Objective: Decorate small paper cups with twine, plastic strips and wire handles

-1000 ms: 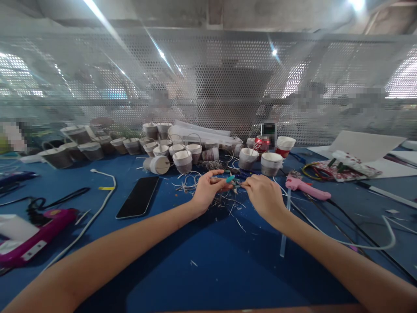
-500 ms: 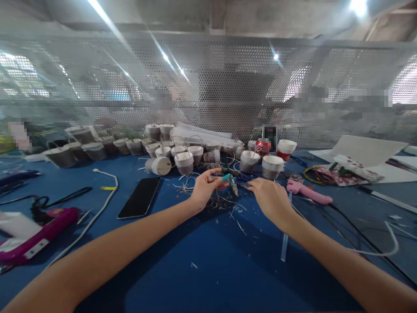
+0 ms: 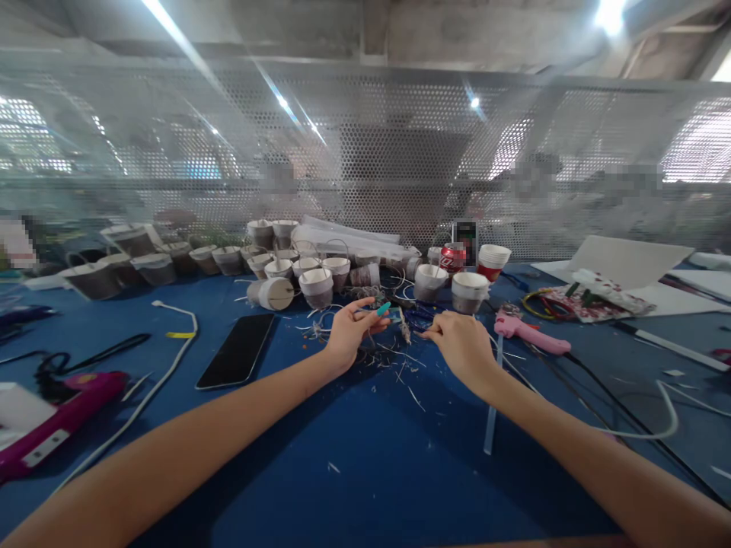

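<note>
My left hand (image 3: 348, 335) is closed in a pinch above the middle of the blue table. Its thumb carries a long teal nail. A small pale piece with a frayed, light brown end (image 3: 406, 332) sticks out of its fingertips to the right. My right hand (image 3: 464, 348) is closed just right of it, back of the hand upward. Its fingers curl out of sight, and whatever they grip is too small to name. Dark blue items (image 3: 423, 313) lie beyond the fingertips, partly hidden. Wire and fibre scraps (image 3: 394, 354) litter the table around both hands.
Several small pots with wire handles (image 3: 316, 288) stand behind my hands. To the left lie a black phone (image 3: 237, 352), a white cable (image 3: 186, 346) and a magenta power strip (image 3: 68, 422). On the right are a pink glue gun (image 3: 531, 333), a clear stick (image 3: 491, 422) and paper cups (image 3: 494, 259).
The camera view has turned slightly, so everything sits a little further left. Both hands stay close together, and the pale piece remains in my left fingers.
</note>
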Demonstrator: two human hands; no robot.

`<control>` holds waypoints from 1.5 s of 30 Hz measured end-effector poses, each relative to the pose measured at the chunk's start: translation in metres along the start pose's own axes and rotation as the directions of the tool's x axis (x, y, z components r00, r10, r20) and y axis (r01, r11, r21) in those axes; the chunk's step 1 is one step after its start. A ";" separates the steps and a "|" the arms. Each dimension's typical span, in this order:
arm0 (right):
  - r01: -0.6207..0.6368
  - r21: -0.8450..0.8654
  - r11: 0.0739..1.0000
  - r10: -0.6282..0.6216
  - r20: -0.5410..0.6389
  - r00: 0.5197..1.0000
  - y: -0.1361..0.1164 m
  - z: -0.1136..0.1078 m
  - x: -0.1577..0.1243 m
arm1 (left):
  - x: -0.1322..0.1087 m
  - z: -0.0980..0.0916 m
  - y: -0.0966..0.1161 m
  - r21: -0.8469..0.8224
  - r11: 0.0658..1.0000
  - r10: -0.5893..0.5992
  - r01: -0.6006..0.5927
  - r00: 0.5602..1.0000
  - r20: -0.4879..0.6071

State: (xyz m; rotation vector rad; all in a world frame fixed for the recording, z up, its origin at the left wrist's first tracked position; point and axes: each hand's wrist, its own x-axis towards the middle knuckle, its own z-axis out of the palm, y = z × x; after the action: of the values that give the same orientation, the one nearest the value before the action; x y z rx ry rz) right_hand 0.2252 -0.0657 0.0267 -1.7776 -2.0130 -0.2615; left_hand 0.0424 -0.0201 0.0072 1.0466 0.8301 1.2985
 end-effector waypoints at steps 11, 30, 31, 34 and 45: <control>-0.012 -0.090 0.996 0.028 0.182 0.983 -0.004 -0.011 -0.001 | 0.008 -0.004 0.001 -0.099 0.995 -0.012 0.003 0.996 -0.092; 0.024 -0.039 0.999 -0.022 0.056 0.998 -0.004 -0.014 -0.003 | 0.005 -0.001 0.008 -0.091 0.996 0.003 -0.010 0.997 -0.076; 0.029 -0.019 0.999 -0.028 0.053 0.998 -0.004 -0.013 -0.004 | 0.006 -0.001 0.009 -0.094 0.996 0.002 -0.010 0.997 -0.083; 0.044 0.018 0.999 -0.045 0.050 0.998 -0.004 -0.008 -0.004 | 0.007 -0.001 0.009 -0.090 0.996 0.001 -0.010 0.996 -0.094; 0.122 0.104 0.987 -0.132 0.095 0.987 0.001 0.003 -0.002 | 0.004 0.000 0.009 -0.077 0.997 0.015 -0.020 0.998 -0.058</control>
State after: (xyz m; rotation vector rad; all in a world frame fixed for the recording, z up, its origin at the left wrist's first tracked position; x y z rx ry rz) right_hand 0.2252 -0.0656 0.0228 -1.6355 -2.1754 -0.1112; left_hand 0.0394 -0.0160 0.0156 0.9608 0.8085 1.3704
